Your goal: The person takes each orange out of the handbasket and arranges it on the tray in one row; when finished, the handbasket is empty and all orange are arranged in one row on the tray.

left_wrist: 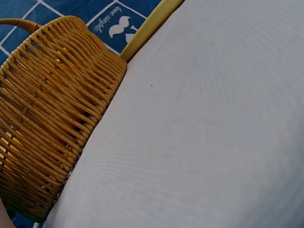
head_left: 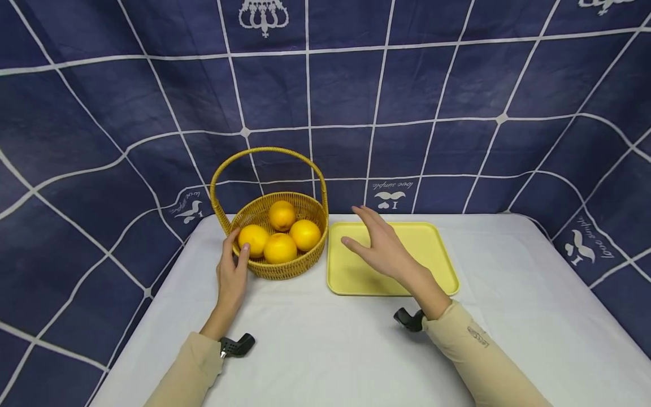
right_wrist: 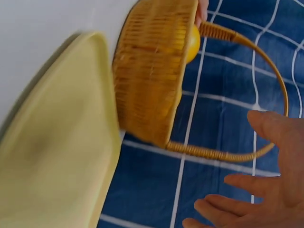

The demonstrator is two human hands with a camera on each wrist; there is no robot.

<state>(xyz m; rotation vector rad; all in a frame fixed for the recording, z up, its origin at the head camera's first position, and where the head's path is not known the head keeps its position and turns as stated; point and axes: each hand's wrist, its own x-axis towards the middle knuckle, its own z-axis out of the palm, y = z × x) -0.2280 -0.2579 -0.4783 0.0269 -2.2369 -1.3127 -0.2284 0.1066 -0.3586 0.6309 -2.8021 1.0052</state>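
I see my left hand (head_left: 232, 270) resting its fingers on the basket (head_left: 285, 265) rim at 9 o'clock; the grip isn't clear. The basket holds 4 oranges (head_left: 279, 247). My right hand (head_left: 378, 246) hovers open over the yellow tray (head_left: 437, 254), just beside the basket at 3 o'clock. Bare desk (head_left: 325, 350) lies toward 6 o'clock.

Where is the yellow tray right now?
In the head view the tray lies on the table, just right of the basket, under the right hand.
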